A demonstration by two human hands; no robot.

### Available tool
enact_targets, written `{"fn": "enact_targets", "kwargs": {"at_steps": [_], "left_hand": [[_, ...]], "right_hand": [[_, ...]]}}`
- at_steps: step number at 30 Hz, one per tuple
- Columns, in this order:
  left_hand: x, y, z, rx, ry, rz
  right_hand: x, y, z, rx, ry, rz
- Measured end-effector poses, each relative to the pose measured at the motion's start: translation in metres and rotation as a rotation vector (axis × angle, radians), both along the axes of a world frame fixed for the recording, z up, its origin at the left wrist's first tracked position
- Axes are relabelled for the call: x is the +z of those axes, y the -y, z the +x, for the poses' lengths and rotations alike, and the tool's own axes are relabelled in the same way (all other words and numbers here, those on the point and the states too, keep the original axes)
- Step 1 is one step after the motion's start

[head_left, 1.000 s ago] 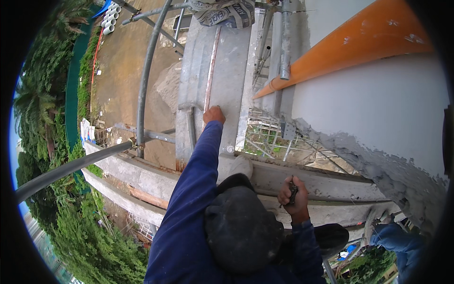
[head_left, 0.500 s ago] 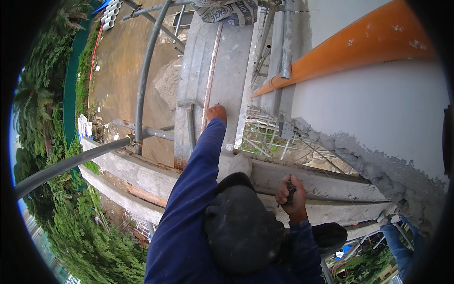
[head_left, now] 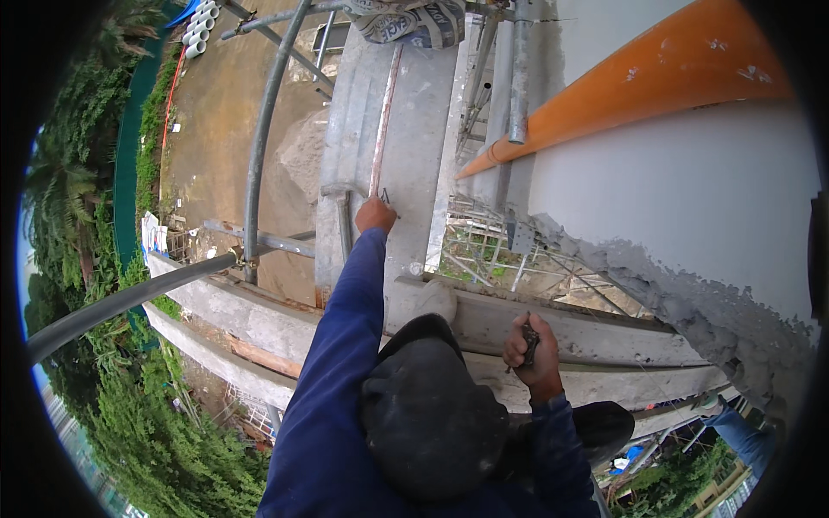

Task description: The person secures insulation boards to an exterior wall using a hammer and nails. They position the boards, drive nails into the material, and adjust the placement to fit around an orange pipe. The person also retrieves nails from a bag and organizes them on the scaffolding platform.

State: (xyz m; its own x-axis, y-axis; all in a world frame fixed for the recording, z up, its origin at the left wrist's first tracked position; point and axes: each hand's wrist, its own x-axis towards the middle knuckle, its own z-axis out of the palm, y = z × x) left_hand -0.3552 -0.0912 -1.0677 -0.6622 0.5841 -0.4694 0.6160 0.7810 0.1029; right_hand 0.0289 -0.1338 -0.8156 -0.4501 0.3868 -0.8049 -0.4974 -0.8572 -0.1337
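Observation:
My left hand (head_left: 376,215) is closed at the near end of a long thin reddish-white rod (head_left: 386,121) lying along a grey plank (head_left: 423,129). A thin dark prong sticks out past its fingers; what it belongs to is hidden in the fist. Closer in on the right, my right hand (head_left: 541,354) is wrapped around a small dark metal tool (head_left: 529,344), whose exact kind I cannot make out. That hand is raised over weathered boards (head_left: 596,337). A dark, dusty rounded shape (head_left: 432,414) covers the lower middle, between my blue sleeves.
Scaffold tubes (head_left: 268,129) stand left, with muddy ground far below. A printed sack (head_left: 414,22) lies at the plank's far end. To the right are an orange pipe (head_left: 622,86), a pale wall (head_left: 691,173) and rough mortar (head_left: 665,285). Another person's blue-clad limb (head_left: 743,436) shows lower right.
My left hand has moved slightly left and nearer, onto the rod, and a thin dark prong now shows beyond it. My right hand keeps its grip, almost still. The other person's limb has shifted.

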Motion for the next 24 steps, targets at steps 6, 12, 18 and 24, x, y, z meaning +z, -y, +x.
{"fn": "enact_targets", "kwargs": {"at_steps": [6,12,18,24], "left_hand": [[-0.015,0.054,-0.028,0.539,0.694,0.492],[0.024,0.063,-0.017,0.839,1.219,0.411],[0.023,0.067,-0.012,0.857,1.237,0.557],[0.017,0.063,-0.013,0.887,1.243,0.600]], "right_hand": [[-0.002,-0.002,-0.008,0.082,0.007,0.010],[-0.019,-0.012,-0.027,0.093,-0.015,0.019],[-0.014,-0.022,-0.043,0.108,-0.062,0.049],[-0.010,-0.014,-0.033,0.090,-0.113,0.060]]}}
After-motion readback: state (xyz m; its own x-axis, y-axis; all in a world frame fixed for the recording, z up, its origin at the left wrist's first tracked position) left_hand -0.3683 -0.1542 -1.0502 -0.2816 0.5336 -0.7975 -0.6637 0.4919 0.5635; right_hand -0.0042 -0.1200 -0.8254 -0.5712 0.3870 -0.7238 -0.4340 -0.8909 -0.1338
